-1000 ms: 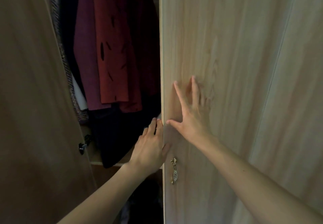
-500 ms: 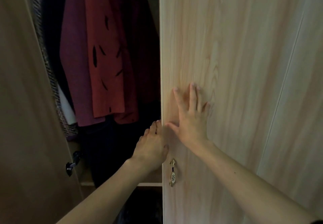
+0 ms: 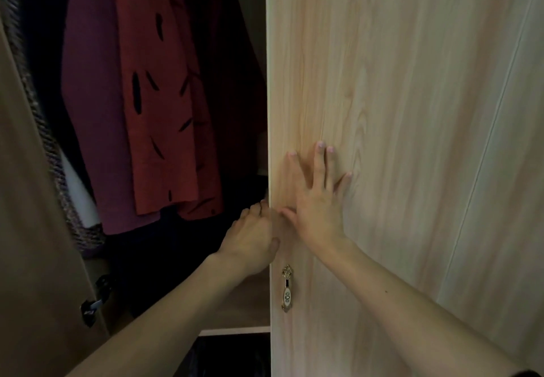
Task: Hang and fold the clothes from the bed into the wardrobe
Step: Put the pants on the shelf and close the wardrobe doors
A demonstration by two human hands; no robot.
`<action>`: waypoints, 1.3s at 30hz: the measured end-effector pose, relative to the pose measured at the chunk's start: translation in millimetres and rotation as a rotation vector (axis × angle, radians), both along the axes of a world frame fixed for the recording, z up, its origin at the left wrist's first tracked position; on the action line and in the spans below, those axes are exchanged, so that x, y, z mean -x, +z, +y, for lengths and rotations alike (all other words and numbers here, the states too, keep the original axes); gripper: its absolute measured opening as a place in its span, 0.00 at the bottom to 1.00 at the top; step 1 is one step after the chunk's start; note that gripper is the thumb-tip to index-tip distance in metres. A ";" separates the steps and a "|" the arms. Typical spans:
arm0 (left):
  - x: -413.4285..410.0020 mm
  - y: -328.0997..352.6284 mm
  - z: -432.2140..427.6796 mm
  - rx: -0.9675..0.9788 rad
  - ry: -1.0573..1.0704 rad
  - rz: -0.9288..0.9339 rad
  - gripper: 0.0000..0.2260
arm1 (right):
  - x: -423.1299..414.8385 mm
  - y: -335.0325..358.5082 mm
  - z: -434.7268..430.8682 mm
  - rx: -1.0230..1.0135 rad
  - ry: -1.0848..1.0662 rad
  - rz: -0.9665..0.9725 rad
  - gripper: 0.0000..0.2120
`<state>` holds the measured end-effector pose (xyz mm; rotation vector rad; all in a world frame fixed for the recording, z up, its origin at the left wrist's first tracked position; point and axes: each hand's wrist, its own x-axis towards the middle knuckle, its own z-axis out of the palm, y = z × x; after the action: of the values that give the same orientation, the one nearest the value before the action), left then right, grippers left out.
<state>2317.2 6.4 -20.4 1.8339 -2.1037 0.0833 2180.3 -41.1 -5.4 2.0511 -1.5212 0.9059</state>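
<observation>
At wardrobe door (image 3: 397,111), right hand (image 3: 319,211) flat (fingers (image 3: 319,164) spread), left hand (image 3: 250,241) gripping its edge

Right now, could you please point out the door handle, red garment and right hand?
door handle (image 3: 287,288): head view, middle of its stem.
red garment (image 3: 159,105): head view, its front panel.
right hand (image 3: 319,200): head view, back of the hand, flat on wardrobe door (image 3: 397,111).

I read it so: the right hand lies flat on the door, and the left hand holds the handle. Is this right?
Not quite. In the head view, the left hand grips the edge of the door, just above the handle, which no hand touches. The right hand does lie flat on the door.
</observation>
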 end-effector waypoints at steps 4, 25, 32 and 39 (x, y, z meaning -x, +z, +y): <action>-3.2 -5.8 -4.3 0.028 0.001 0.001 0.33 | -2.5 -2.4 -4.8 0.037 -0.007 0.007 0.60; 2.6 0.5 98.6 -0.019 0.206 -0.150 0.35 | 34.9 -3.4 61.8 -0.158 0.350 -0.145 0.40; -27.2 12.9 172.1 0.047 0.304 -0.136 0.35 | 3.0 -8.3 100.0 -0.181 0.518 -0.150 0.38; -67.4 48.7 257.5 0.284 0.321 -0.072 0.32 | -47.5 5.6 158.2 -0.203 0.662 -0.224 0.37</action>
<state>2384.6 264.0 28.2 1.9925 -1.7159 0.5066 2227.8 117.1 0.3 2.7510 -1.0600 1.2931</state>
